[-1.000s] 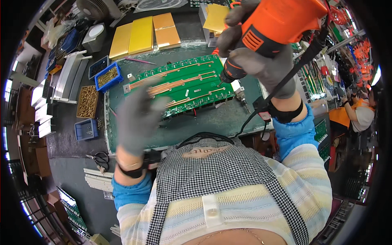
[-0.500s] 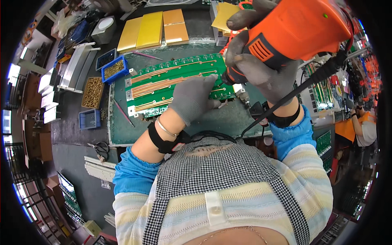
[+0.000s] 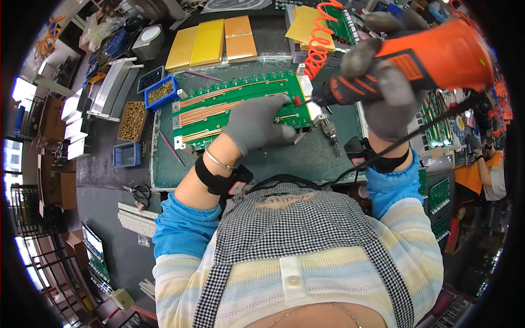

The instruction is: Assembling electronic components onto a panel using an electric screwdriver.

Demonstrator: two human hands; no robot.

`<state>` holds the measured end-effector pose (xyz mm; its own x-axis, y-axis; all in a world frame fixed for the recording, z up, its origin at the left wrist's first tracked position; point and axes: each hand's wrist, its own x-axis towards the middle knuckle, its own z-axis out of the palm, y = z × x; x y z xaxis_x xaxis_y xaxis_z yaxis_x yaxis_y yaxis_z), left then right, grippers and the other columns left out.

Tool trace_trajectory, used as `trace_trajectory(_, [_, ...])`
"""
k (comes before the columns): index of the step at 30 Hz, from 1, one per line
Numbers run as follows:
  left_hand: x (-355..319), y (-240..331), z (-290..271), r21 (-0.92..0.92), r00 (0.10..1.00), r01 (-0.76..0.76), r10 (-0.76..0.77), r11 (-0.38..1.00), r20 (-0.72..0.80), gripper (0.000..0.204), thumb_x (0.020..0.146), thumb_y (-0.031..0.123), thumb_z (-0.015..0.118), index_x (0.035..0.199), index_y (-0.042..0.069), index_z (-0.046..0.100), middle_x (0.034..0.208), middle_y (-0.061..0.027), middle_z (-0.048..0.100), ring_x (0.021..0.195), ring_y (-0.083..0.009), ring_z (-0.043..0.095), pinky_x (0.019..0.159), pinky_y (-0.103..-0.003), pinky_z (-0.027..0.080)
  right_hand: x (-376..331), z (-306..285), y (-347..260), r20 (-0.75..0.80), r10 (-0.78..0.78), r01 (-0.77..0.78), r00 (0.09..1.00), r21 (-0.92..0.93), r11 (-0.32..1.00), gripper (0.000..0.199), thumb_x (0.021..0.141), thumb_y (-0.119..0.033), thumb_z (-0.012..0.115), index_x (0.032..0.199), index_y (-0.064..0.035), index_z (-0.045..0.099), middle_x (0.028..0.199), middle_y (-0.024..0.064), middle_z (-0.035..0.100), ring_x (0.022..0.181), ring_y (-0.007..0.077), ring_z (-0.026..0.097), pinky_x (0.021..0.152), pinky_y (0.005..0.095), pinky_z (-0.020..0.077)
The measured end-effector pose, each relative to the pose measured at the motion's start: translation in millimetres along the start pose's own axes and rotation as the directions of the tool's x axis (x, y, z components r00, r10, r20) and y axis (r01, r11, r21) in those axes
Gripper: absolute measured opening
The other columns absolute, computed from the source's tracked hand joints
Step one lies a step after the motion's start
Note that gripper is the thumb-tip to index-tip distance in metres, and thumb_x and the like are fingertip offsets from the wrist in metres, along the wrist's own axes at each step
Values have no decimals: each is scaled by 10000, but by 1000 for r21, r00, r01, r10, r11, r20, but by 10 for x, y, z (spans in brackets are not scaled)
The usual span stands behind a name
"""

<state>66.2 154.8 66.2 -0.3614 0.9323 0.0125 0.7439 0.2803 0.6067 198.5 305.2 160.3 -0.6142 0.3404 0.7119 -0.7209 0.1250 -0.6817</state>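
A long green circuit board with copper strips lies on a dark green mat. My left hand, in a grey glove, rests on the board's right part, fingertips near a small red piece by the driver's tip. My right hand, also gloved, grips an orange and black electric screwdriver tilted down to the left, its bit touching the board's right end. A black cord runs from the tool down past my right wrist.
Yellow sheets lie behind the board. Blue bins of small brass parts stand at the left, with another blue bin and scissors nearer. An orange coiled hose hangs at the back. Another person in orange works at the right.
My left hand moved from the mat's near left edge onto the board's right part. The screwdriver swung lower and to the right, its bit now meeting the board by my fingers.
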Motion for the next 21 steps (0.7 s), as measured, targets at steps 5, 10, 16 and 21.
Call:
trace_trajectory(5, [111,19,24,99,997,-57,61,993,-42,412,748,197,655,1139,109,562,850,-105,586,800,-250,594,714,-341,463,-143,-335,-218,-246,-89,60,965,-122,991,480,826,-243,478,1235,-9,383,869,147,538,718,215,506,595,345,467])
trace_trajectory(10, [-19,55,-33,-231,992,100,-116,968,-54,292,819,81,558,1106,27,536,891,-58,555,861,-160,586,733,-294,471,-152,-609,-370,-250,-162,188,955,83,979,537,817,-351,549,1201,-6,404,927,157,544,751,219,535,622,358,489])
trace_trajectory(16, [-138,57,-34,-981,926,132,-336,-139,172,226,900,13,427,1108,-71,453,986,-88,531,898,-154,579,802,-199,522,-93,-680,-378,-185,-133,181,974,273,945,679,766,-440,593,1217,20,379,976,151,509,805,223,522,686,362,476])
trace_trajectory(21, [-192,36,1,-976,932,161,-302,-147,200,225,937,158,470,1074,-21,462,888,-40,503,747,-71,525,610,-130,484,-7,-700,-329,-70,-21,45,997,364,930,800,724,-514,630,1231,42,358,1016,146,481,850,227,510,739,365,465])
